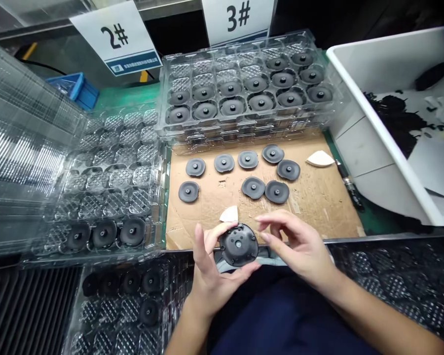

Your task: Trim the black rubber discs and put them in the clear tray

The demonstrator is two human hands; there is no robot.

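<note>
My left hand (212,271) grips a black round plastic disc (240,245) by its edge, thumb and fingers on opposite sides. The disc's face shows a central metal-looking spot and small raised studs around the rim. Just right of it is my right hand (296,241), its thumb and index finger apart with nothing visible between them. A white wedge-shaped piece (229,214) shows just beyond the disc; whether my left fingers touch it I cannot tell. Several grey-black discs (253,188) with central stems lie loose on the cardboard (214,217) ahead of my hands.
At the back, a stacked clear tray (244,123) carries discs in its pockets. Left stands another clear tray (107,185) with discs (103,233) in its near row. A white bin (388,133) holds black scraps at right. Another white wedge (320,159) and a dark pen-like tool (351,190) lie nearby.
</note>
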